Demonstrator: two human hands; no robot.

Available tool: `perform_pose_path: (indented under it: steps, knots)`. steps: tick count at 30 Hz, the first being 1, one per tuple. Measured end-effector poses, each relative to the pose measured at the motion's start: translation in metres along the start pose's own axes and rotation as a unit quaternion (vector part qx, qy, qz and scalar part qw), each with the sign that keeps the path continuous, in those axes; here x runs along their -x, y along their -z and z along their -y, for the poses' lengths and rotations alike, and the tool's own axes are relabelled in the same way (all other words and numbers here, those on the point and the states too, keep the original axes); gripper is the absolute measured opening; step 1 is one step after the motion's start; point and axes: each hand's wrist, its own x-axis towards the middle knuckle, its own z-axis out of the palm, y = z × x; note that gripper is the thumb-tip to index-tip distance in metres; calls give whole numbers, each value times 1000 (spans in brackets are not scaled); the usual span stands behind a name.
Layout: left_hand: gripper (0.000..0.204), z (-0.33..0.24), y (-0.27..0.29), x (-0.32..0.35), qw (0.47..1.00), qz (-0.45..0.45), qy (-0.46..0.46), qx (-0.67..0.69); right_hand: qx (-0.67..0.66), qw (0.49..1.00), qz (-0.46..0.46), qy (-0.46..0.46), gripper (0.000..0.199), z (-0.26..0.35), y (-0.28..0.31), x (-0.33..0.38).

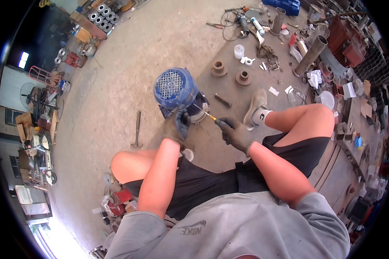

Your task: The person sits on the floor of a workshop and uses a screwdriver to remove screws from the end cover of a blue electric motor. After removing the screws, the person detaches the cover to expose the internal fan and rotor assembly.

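Note:
A blue electric motor (pixel 173 86) stands on end on the floor before me, its round grille-topped fan cover facing up. In my gloved right hand (pixel 237 134) is a screwdriver (pixel 212 117) with a yellow handle; its thin shaft points left to the motor's lower side. My left hand (pixel 177 125), also in a dark glove, is up against the near side of the motor, just below the cover's rim. Its fingers are curled in, and what they pinch, if anything, is hidden. Both forearms reach forward between my bent knees.
A hammer (pixel 137 129) lies left of the motor. To the right are a short metal rod (pixel 223 100) and two rusty flanged collars (pixel 219 68). Farther right stand metal pipes (pixel 311 56) among scattered parts. An angle grinder (pixel 243 23) with its cord lies at the back.

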Motion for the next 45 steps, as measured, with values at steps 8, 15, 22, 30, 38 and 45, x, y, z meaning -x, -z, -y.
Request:
perform_pose_path:
  steps: [8,15,22,30,38,45]
  knots:
    - [8,-4,-7,6,997,-69,-4,-24,-174,983,30,-55,43,-22,-92,-26]
    - [12,4,5,-11,989,-46,-66,-125,-259,961,-2,-97,37,-9,-139,-18]
    - [12,-6,1,-12,991,-36,-84,-93,-194,978,-13,-69,37,-6,-154,-22]
    - [12,-29,8,-16,992,-31,-54,-112,-61,994,-63,-66,42,-11,-180,-42]
    - [15,-44,8,-9,995,-36,-40,-88,-140,959,-240,54,41,11,-102,-118]
    - [14,-51,-7,1,994,-29,-73,-73,2,946,-257,199,34,1,-112,-131]
